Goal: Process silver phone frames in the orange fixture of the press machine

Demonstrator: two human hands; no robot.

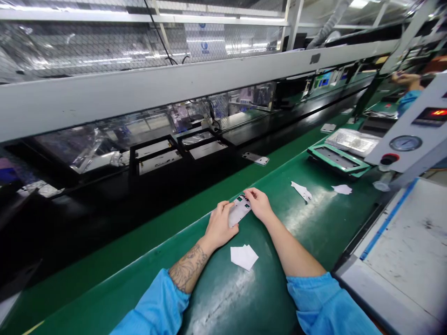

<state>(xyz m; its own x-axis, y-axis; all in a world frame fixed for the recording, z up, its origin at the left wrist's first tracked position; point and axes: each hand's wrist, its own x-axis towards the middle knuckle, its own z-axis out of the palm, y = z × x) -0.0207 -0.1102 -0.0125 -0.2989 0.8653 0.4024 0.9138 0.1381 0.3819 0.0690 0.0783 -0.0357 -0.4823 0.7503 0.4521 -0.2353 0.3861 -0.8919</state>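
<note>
A flat, pale phone-sized plate (239, 212) with dark cut-outs near its far end lies tilted at the edge of the green work surface (279, 228). My left hand (220, 224) is closed round its left side, thumb on the near edge. At the far right corner, by the cut-outs, the fingertips of my right hand (257, 203) are pinched together; whether they grip the plate itself or something small on it is hidden. Just below my hands rests a piece of folded white paper (244, 257).
White paper scraps (301, 191) lie to the right. Behind them sits a green-framed tray (338, 158), beside a machine with a gauge (405, 143). Another phone-like plate (256, 158) and black trays (156, 156) are on the line beyond. A co-worker's hand (407, 80) shows far right.
</note>
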